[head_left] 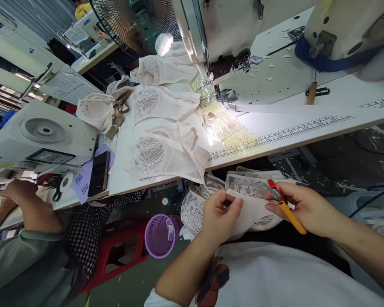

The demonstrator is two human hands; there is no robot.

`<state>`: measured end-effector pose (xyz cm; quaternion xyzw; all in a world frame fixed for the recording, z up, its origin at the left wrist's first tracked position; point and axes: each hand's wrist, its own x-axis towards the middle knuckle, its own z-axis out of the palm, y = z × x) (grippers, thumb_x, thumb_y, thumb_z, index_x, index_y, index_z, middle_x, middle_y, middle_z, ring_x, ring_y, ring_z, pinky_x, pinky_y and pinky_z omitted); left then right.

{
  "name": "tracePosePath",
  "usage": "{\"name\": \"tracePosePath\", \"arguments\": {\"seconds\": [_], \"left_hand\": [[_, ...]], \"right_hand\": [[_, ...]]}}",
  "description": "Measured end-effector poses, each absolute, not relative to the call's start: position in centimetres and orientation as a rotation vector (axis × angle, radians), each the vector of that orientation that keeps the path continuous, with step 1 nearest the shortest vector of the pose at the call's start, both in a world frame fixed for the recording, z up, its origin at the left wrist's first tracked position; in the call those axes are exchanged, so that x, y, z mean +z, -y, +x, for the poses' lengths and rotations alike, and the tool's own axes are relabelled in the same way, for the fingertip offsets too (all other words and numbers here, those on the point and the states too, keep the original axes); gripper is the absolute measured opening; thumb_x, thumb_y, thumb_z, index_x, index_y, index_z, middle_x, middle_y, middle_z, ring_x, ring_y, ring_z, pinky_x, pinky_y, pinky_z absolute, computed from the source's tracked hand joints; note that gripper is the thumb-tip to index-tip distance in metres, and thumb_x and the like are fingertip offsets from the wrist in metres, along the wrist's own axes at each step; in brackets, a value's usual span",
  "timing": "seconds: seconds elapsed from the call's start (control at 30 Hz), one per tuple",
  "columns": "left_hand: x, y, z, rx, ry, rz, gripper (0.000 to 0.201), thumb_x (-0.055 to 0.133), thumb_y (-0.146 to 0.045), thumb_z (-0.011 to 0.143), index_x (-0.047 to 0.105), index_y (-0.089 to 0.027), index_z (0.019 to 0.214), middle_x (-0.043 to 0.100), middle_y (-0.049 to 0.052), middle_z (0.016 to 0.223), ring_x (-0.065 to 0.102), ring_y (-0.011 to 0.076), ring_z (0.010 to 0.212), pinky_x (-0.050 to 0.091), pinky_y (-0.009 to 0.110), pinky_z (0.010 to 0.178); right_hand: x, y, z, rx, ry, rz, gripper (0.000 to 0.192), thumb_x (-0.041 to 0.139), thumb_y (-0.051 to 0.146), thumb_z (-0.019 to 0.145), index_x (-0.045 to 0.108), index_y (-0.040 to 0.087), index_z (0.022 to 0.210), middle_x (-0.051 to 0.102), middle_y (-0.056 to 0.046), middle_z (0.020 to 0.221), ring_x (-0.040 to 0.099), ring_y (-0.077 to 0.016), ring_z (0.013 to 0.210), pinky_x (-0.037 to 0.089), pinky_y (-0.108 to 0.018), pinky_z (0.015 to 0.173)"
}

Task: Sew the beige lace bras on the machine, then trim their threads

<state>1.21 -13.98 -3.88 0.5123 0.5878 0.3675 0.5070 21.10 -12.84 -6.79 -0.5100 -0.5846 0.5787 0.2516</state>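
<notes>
Two bare hands meet over the person's lap, below the table edge. The left hand [219, 215] pinches the upper edge of a cream fabric piece with white lace panels [252, 209], thumb on top and fingers curled beneath. The right hand [302, 209] is closed around a pair of small thread snips with an orange handle and red tip [286, 207], fingertips also touching the same fabric piece; the red tip lies on the cloth near the fold. More white lace pieces [195, 209] hang bunched just beside the left hand, under the table edge.

Down on the floor to the left stands a small round purple plastic basket [161, 236]; inside it lies a small pale scrap, too small to identify. A red plastic stool [121, 249] sits just beside the basket.

Above, on the white work table with printed ruler marks [307, 128], several finished cream-and-lace pieces [166, 153] lie stacked and overlapping, leading toward the white sewing machine [230, 30]. A black phone [99, 172] rests at the table's left end. At far left, another person's hand [17, 192] works at a neighbouring machine.
</notes>
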Motion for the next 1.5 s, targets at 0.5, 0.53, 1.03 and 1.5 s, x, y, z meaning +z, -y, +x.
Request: {"name": "tracePosePath", "arguments": {"seconds": [0.5,0.53,1.03,1.5], "left_hand": [[-4.2,14.5,0.5,1.145,-1.531,1.875,0.021,0.06,-0.021,0.078,0.055,-0.016,0.098,0.062,0.007,0.088,0.06,0.0168,0.082,0.051,0.029,0.072],[-3.7,14.6,0.6,1.21,-1.474,2.097,0.03,0.061,-0.018,0.077,0.052,-0.016,0.106,0.062,0.009,0.096,0.059,0.0192,0.092,0.05,0.033,0.08],[-4.1,12.9,2.6,0.409,-1.122,1.395,0.019,0.062,-0.034,0.075,0.055,-0.017,0.076,0.051,-0.001,0.069,0.047,0.0121,0.065,0.037,0.023,0.062],[-4.3,13.2,2.9,0.617,-1.079,0.847,0.023,0.07,-0.032,0.065,0.055,-0.016,0.071,0.056,0.0,0.073,0.047,0.0105,0.065,0.035,0.022,0.061]], "right_hand": [[-5.9,13.3,21.1,1.585,1.438,-1.378,0.023,0.063,0.041,0.07,0.052,0.02,0.069,0.044,0.005,0.057,0.037,-0.0098,0.049,0.034,-0.024,0.044],[-5.8,13.2,21.2,1.596,1.445,-1.379,0.023,0.064,0.04,0.07,0.052,0.02,0.068,0.043,0.005,0.057,0.037,-0.0099,0.05,0.035,-0.024,0.045],[-5.8,13.6,21.1,1.741,1.43,-1.354,0.034,0.07,0.046,0.066,0.05,0.02,0.069,0.041,0.006,0.059,0.036,-0.01,0.053,0.032,-0.023,0.047],[-5.8,13.5,21.5,1.771,1.365,-1.28,0.029,0.066,0.045,0.071,0.05,0.021,0.074,0.049,0.002,0.064,0.045,-0.0115,0.055,0.043,-0.025,0.05]]}}
